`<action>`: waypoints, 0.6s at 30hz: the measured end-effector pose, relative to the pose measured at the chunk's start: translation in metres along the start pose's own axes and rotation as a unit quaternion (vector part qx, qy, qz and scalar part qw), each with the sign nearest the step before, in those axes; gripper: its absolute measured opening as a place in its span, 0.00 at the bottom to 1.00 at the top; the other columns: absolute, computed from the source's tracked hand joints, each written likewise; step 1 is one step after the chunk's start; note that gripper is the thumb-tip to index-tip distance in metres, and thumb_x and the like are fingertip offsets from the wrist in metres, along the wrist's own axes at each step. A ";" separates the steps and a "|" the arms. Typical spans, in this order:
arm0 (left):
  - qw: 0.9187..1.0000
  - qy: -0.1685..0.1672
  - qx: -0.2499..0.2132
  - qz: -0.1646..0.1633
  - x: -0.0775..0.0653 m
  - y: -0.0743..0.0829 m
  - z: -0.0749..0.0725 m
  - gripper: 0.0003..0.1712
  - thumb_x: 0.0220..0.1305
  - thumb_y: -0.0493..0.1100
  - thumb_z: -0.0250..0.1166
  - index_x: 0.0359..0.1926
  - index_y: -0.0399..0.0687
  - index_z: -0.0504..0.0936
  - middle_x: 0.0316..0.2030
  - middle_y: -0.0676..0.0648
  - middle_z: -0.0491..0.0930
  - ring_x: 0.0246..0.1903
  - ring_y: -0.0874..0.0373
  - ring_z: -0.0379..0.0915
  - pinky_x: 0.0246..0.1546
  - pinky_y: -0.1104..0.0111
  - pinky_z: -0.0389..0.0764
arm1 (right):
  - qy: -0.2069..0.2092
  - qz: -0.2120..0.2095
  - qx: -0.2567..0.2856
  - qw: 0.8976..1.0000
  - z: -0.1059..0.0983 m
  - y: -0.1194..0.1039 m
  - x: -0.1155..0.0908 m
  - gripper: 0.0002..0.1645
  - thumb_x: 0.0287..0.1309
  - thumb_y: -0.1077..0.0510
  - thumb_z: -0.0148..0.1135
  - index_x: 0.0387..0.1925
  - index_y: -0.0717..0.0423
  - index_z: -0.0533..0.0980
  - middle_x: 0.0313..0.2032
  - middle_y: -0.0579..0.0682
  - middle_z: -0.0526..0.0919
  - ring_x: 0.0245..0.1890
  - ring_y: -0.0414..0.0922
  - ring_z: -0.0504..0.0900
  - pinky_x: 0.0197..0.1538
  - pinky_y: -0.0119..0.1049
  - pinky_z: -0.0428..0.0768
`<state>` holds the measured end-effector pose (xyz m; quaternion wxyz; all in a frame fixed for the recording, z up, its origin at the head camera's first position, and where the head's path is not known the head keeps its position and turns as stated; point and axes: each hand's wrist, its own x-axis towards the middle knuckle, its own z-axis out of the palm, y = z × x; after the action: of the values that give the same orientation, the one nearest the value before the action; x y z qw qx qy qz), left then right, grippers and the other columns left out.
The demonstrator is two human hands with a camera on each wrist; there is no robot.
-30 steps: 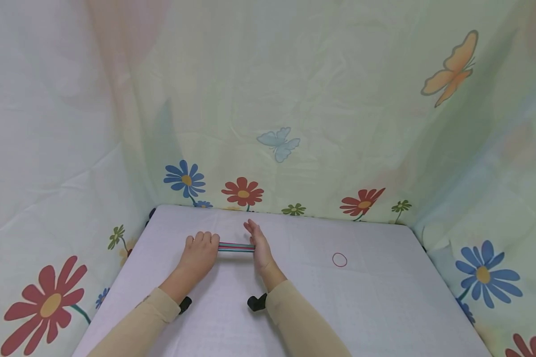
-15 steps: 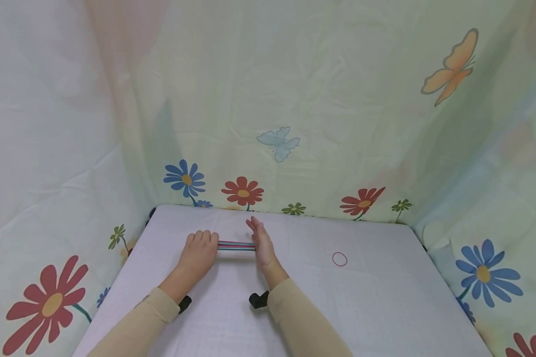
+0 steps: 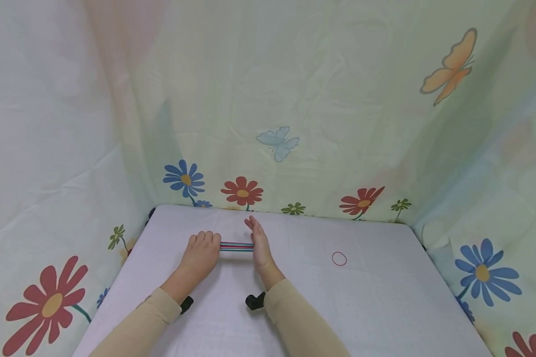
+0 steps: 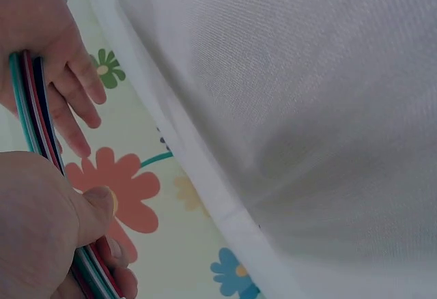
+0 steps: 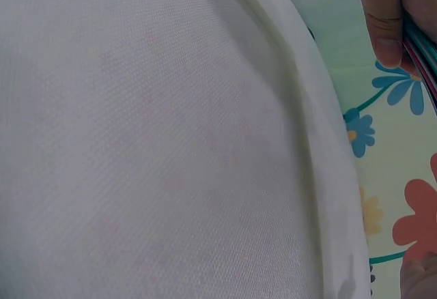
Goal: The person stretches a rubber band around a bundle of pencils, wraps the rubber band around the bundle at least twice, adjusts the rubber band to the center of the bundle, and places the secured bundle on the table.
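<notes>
A bundle of slim, glossy pencil-like sticks (image 3: 236,246) in teal, red, dark blue and white lies level above the table. My left hand (image 3: 200,255) grips one end of it, fingers curled over the top; in the left wrist view its thumb (image 4: 97,210) lies along the sticks. At the other end, the flat palm of my right hand (image 3: 263,253) meets the stick ends, its fingers straight and pointing away from me. The left wrist view has the ends right at the right palm (image 4: 41,29). Part of the bundle is hidden inside the left fist.
A white cloth-covered table (image 3: 384,297) spreads below both hands. A thin red circle (image 3: 339,259) shows on it, right of the hands. Curtains with printed flowers and butterflies (image 3: 278,143) hang behind and at both sides. Black wrist mounts (image 3: 255,301) stick out under the sleeves.
My right hand shifts slightly right, then back left against the stick ends. The left hand keeps its grip and edges a little to the right.
</notes>
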<state>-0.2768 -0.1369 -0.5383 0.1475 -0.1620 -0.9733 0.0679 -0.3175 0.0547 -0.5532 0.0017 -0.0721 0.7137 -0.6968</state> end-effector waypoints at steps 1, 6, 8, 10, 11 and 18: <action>1.000 0.003 -0.001 0.000 0.000 0.000 0.000 0.12 0.77 0.43 0.67 0.46 0.41 0.73 0.37 0.43 0.75 0.38 0.49 0.68 0.42 0.57 0.72 | -0.001 0.000 -0.003 1.000 0.000 -0.001 -0.001 0.39 0.86 0.38 0.28 0.84 0.53 0.57 0.81 0.55 0.67 0.85 0.57 0.56 0.85 0.59 0.51; 1.000 -0.003 -0.004 -0.003 0.000 -0.002 0.002 0.12 0.77 0.42 0.67 0.47 0.41 0.72 0.37 0.43 0.74 0.39 0.49 0.67 0.42 0.57 0.72 | 0.000 -0.006 0.010 1.000 -0.004 -0.004 -0.001 0.38 0.86 0.39 0.28 0.84 0.54 0.57 0.81 0.56 0.67 0.86 0.57 0.56 0.86 0.58 0.50; 1.000 -0.006 -0.004 -0.002 0.000 -0.002 0.003 0.12 0.77 0.42 0.67 0.48 0.41 0.73 0.38 0.43 0.75 0.39 0.49 0.68 0.43 0.57 0.72 | -0.001 -0.009 0.018 1.000 -0.005 -0.004 0.000 0.38 0.86 0.40 0.28 0.84 0.55 0.57 0.81 0.57 0.67 0.86 0.57 0.55 0.86 0.58 0.49; 1.000 -0.003 -0.007 0.001 0.000 -0.002 0.002 0.12 0.76 0.42 0.67 0.48 0.40 0.73 0.38 0.43 0.75 0.39 0.49 0.68 0.44 0.57 0.73 | -0.006 -0.010 0.023 1.000 -0.005 -0.005 0.000 0.38 0.87 0.40 0.29 0.84 0.56 0.57 0.81 0.58 0.66 0.86 0.58 0.55 0.86 0.59 0.49; 1.000 -0.001 -0.007 0.004 0.000 -0.002 0.002 0.12 0.76 0.42 0.67 0.48 0.40 0.73 0.38 0.43 0.75 0.39 0.49 0.68 0.45 0.57 0.74 | -0.008 -0.009 0.024 1.000 -0.005 -0.005 0.000 0.38 0.86 0.40 0.29 0.84 0.56 0.57 0.81 0.58 0.66 0.86 0.58 0.55 0.86 0.59 0.49; 1.000 0.003 -0.009 0.007 -0.001 0.000 -0.002 0.12 0.76 0.43 0.67 0.48 0.41 0.74 0.37 0.44 0.74 0.38 0.50 0.67 0.42 0.58 0.73 | -0.011 -0.012 -0.001 1.000 -0.002 -0.006 -0.002 0.39 0.86 0.39 0.28 0.84 0.55 0.57 0.81 0.57 0.67 0.86 0.58 0.55 0.85 0.61 0.50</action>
<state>-0.2755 -0.1370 -0.5368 0.1488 -0.1698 -0.9723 0.0599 -0.3150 0.0571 -0.5477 0.0012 -0.0888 0.7131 -0.6954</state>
